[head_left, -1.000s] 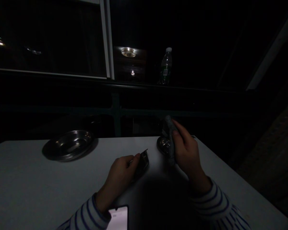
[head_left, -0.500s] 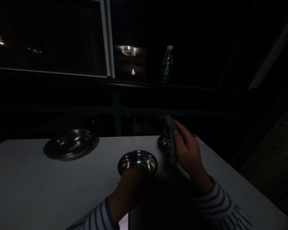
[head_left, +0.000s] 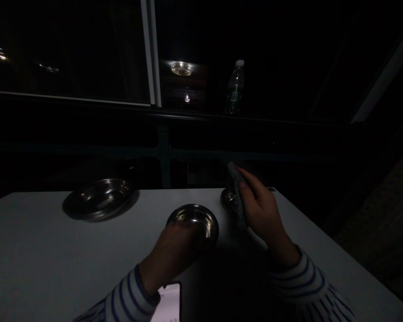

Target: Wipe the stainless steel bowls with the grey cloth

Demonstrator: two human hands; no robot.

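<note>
The scene is dark. My left hand (head_left: 173, 252) grips the near rim of a small steel bowl (head_left: 195, 220) that stands upright on the white table (head_left: 53, 250). My right hand (head_left: 260, 210) is raised just right of the bowl, fingers closed round a bunched grey cloth (head_left: 237, 192). Behind the cloth a second small steel bowl (head_left: 229, 199) is partly hidden. Both sleeves are white with blue stripes.
A wide steel dish (head_left: 99, 199) rests at the table's back left. A lit phone screen (head_left: 169, 306) lies by my left wrist. A plastic water bottle (head_left: 235, 87) stands on the dark sill behind. The table's right edge drops off to dark floor.
A second ago my left hand held the small bowl tipped on edge; it has since been set upright, open side up, and the hand has stayed on its near rim.
</note>
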